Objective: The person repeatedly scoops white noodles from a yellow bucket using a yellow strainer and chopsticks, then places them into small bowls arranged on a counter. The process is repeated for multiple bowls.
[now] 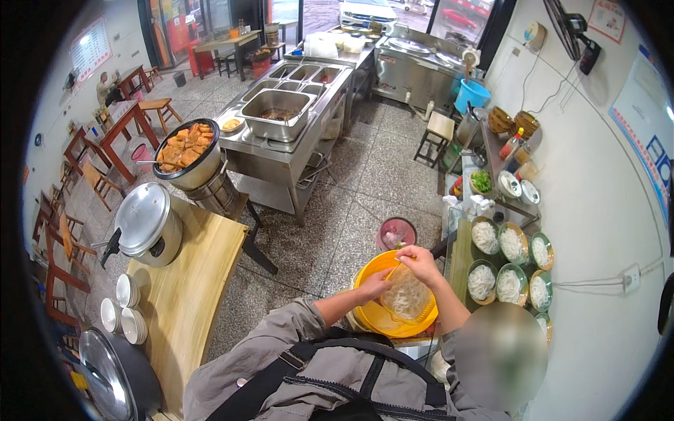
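Observation:
White rice noodles (408, 292) lie in a yellow plastic strainer basket (421, 318), tilted over a larger yellow tub (376, 318). My left hand (375, 287) grips the basket by its left side. At the far rim, the thumb and fingers of my right hand (418, 264) are pinched together on the edge; any small piece between them is too small to tell. Right of the tub, several green-and-tan bowls (484, 235) of white noodles stand in rows on a table. Just beyond the tub, a pink bucket (396, 233) on the floor holds some pale scraps.
Left, a wooden table (210, 252) bears a pressure cooker (145, 223) and stacked white bowls (134, 326). A pot of fried tofu (187, 149) adjoins a steel food counter (263, 118). A wooden stool (439, 129) stands ahead on the right. A blurred patch hides part of the lower right.

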{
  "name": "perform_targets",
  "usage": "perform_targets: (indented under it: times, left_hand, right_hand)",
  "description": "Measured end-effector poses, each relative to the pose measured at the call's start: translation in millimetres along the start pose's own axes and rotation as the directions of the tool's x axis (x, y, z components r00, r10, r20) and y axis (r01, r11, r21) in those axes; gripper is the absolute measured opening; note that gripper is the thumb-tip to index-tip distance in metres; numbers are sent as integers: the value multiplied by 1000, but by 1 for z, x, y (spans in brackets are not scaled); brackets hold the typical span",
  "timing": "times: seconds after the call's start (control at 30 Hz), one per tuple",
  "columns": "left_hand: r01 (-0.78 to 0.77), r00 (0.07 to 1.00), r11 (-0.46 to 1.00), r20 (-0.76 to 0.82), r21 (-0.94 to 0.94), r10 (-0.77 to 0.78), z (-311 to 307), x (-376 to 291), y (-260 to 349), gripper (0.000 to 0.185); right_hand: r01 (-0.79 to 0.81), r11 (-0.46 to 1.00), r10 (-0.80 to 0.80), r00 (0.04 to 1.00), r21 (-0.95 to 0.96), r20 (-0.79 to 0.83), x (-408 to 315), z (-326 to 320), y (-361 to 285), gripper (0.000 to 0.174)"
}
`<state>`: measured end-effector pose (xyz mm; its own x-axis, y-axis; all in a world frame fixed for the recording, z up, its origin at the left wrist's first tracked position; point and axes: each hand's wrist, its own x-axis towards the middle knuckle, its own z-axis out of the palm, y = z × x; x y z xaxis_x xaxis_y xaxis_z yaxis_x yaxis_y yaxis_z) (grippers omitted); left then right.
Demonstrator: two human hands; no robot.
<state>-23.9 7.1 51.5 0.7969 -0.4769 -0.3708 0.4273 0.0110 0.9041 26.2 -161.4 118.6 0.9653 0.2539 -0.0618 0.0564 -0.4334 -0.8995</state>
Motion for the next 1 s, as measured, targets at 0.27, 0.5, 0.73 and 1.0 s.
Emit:
perform_targets:
  times: [0.27,0.5,0.73,1.0]
  left_hand:
    - [80,993,995,86,57,-85,19,-14,27,55]
    - [40,998,999,43,-12,-40,15,-8,16,41]
    - [149,989,961,58,-232,-139,15,-17,34,46]
    - [110,994,955,54,-277,-99,17,-28,37,47]
  right_hand:
    - [330,800,-409,911,-501,-52,-49,-27,-14,12]
    - [131,826,-151,988,-548,8,-98,-38,-2,35]
    - [168,647,-84,985,-744,149,-106,-6,-18,73]
    - [-28,845,24,1000,-535,-14,-77,9,13,59]
